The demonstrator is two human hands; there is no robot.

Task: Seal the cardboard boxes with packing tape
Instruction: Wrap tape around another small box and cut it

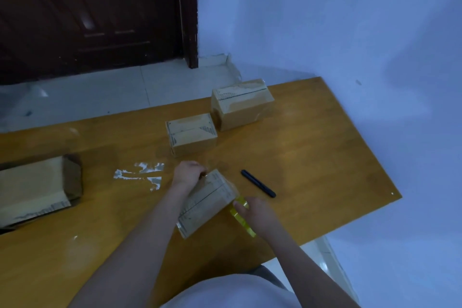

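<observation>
Head view looks down on an orange-brown wooden table [312,147] that runs from the left edge to a corner at the right, with pale floor tiles [105,97] and a dark wooden door [87,12] beyond it and a bluish wall [337,20] behind and to the right. Far to the left of the left hand, a large cardboard box [37,187] lies on its side, cut off by the frame edge, its end flaps dark and blurred. Between it and the left hand, torn whitish scraps of tape residue [142,174] stick to the table. The left hand [188,174] is clenched over the far end of a small cardboard box [206,204], which lies tilted on the table between the two hands, a dark seam line running along its top. Beyond the left hand sit two more boxes: a middle box [191,134] just past the fingers, and a farther box [241,104] up and to the right of it, both with glossy tape on top, though the print on them is too blurred to read. The right hand [252,212] grasps a yellow tape roll [241,217] pressed against the small box's right side; the fingers cover most of the roll. Just beyond the right hand a black pen-like tool [258,183] lies loose on the table; what it is exactly cannot be told. A white shirt [230,292] fills the bottom edge.
</observation>
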